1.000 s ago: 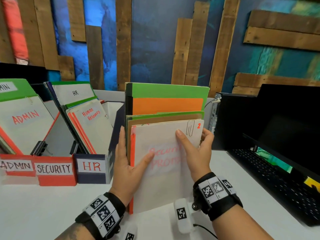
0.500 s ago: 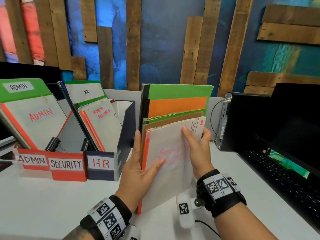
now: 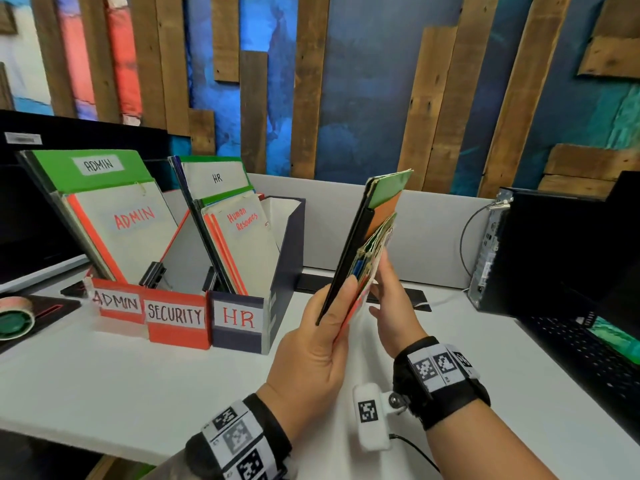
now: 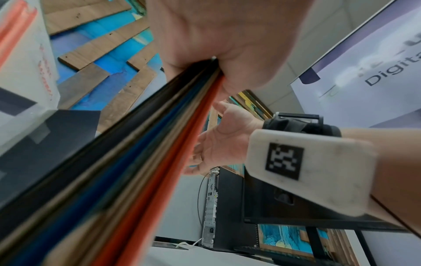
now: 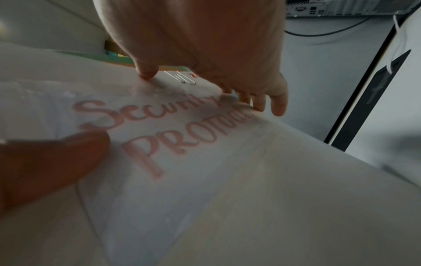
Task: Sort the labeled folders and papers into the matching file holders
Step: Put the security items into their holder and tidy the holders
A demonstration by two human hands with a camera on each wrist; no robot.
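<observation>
Left of frame, ADMIN holder (image 3: pixel 117 303), SECURITY holder (image 3: pixel 175 315) and HR holder (image 3: pixel 239 318) touching in a row on the desk (image 3: pixel 104 382), centre, left hand (image 3: pixel 311 355) gripping the lower edge of a tilted stack (image 3: pixel 356 237), right hand (image 3: pixel 391 306) pinching its front Security sheet (image 5: pixel 205 162), tower (image 3: pixel 488 251) at right.

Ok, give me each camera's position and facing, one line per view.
Head: on the person's head, facing forward and down at the desk, holders and the stack; left hand and right hand show.
Left wrist: by the left hand, facing along the stack's edges; its palm and the right hand show.
Right wrist: by the right hand, facing the front sheet marked Security; right fingers, left thumb show.
Shared: head and left wrist both show the tower.
</observation>
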